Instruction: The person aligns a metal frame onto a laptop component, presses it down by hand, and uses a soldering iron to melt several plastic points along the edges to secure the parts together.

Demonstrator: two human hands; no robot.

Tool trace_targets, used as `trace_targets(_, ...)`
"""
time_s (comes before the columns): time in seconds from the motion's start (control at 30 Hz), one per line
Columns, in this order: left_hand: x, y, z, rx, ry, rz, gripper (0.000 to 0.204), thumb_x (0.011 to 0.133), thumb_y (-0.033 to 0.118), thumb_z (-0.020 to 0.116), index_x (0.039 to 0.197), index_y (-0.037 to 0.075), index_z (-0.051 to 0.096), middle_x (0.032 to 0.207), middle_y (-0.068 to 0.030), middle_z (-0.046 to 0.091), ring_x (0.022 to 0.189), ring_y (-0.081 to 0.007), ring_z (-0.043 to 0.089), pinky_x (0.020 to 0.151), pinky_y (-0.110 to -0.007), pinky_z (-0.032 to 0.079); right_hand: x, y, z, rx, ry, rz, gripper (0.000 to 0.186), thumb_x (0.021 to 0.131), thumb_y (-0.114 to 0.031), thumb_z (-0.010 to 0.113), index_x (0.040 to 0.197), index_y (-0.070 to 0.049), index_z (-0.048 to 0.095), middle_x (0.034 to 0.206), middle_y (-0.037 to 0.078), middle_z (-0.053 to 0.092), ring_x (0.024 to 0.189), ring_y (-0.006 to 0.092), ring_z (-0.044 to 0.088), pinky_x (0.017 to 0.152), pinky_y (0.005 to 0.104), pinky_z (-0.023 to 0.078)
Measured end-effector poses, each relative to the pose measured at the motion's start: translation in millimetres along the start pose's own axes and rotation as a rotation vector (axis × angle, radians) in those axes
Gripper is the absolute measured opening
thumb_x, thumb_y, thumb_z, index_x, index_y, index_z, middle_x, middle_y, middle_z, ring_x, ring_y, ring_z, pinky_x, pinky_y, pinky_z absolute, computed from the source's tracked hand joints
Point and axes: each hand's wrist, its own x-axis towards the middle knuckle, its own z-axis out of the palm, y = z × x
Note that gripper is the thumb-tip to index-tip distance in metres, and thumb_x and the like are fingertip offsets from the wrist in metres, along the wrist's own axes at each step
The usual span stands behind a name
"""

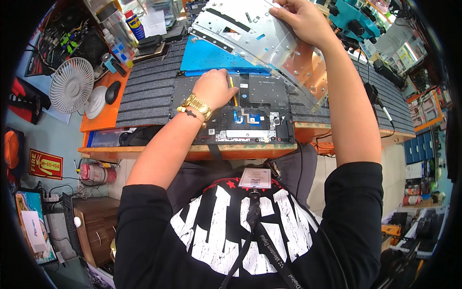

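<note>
My right hand (304, 21) is raised at the upper right, thumb and fingers closed on the edge of a thin silver metal plate (231, 26) with slots and holes. A clear plastic sheet (298, 72) hangs at a slant from the plate. Below lies a black laptop top case (262, 98), its inner side up, with a blue touchpad circuit board (254, 119) near its front. My left hand (214, 90) rests over the case with its fingers curled down. A narrow yellow strip (234, 91) shows beside these fingers; what they grip, if anything, is hidden.
A blue mat (216, 55) lies behind the case on the grey ribbed cover (147, 91) of the bench. Leftward stand a white fan (72, 86), a black mouse (112, 92) and a blue-and-yellow spray can (134, 25). A teal microscope-like device (356, 21) and cables (370, 91) occupy the right.
</note>
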Motion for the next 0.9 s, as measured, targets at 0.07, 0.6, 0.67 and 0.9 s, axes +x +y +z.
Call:
trace_targets(0.07, 2.2, 2.0, -1.2, -0.012, -0.031, -0.042, 0.048, 0.094, 0.040, 0.090, 0.113, -0.003, 0.082, 0.112, -0.0289, 0.082, 0.109, -0.0456, 0.080, 0.099, -0.053, 0.064, 2.3, 6.2, 3.4, -0.066, -0.008, -0.038, 0.032, 0.104, -0.029, 0.081, 0.113, 0.001, 0.079, 0.090, 0.010, 0.077, 0.085, 0.0188, 0.070, 0.081, 0.0379, 0.058)
trace_targets(0.6, -2.8, 8.2, -3.7, -0.183, -0.065, -0.173, 0.040, 0.090, 0.033, 0.093, 0.105, -0.004, 0.085, 0.105, -0.0297, 0.083, 0.101, -0.0467, 0.081, 0.093, -0.051, 0.065, 8.5, 34.9, 32.5, -0.153, -0.135, 0.034, 0.041, 0.103, -0.037, 0.082, 0.125, -0.002, 0.081, 0.111, 0.022, 0.084, 0.106, 0.0324, 0.079, 0.096, 0.0449, 0.061)
trace_targets(0.67, -6.6, 7.0, -3.6, -0.210, -0.049, -0.159, 0.039, 0.091, 0.030, 0.093, 0.110, -0.003, 0.085, 0.107, -0.0280, 0.083, 0.102, -0.0450, 0.082, 0.093, -0.050, 0.065, 9.9, 36.9, 33.9, -0.171, -0.147, 0.050, 0.042, 0.102, -0.037, 0.082, 0.126, -0.002, 0.081, 0.112, 0.023, 0.083, 0.106, 0.0328, 0.079, 0.096, 0.0448, 0.061)
trace_targets(0.9, -4.2, -9.3, -4.8, -0.211, 0.031, -0.085, 0.042, 0.093, 0.027, 0.091, 0.124, 0.000, 0.083, 0.108, -0.0232, 0.085, 0.105, -0.0404, 0.082, 0.094, -0.049, 0.064, 9.2, 50.4, 36.2, -0.166, -0.119, 0.085, 0.043, 0.101, -0.037, 0.084, 0.124, -0.001, 0.082, 0.113, 0.023, 0.084, 0.106, 0.0335, 0.080, 0.095, 0.0449, 0.061)
